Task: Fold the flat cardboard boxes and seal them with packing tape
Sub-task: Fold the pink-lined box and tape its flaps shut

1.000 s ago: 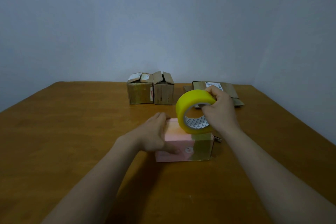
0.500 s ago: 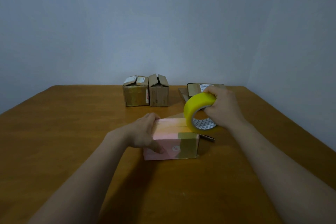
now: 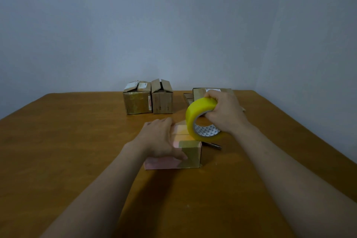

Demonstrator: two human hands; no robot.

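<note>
Yellow tape roll (image 3: 193,117), one pink box (image 3: 164,164), two upright brown boxes (image 3: 137,102)

Bare forearms, bare left hand (image 3: 158,139), right hand (image 3: 225,114).

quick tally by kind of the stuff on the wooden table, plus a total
standing brown cardboard boxes: 2
pink cardboard box: 1
yellow roll of packing tape: 1
pile of flat brown cardboard: 1 (sheets can't be counted)
small dark tool behind the pink box: 1
total: 6
</note>
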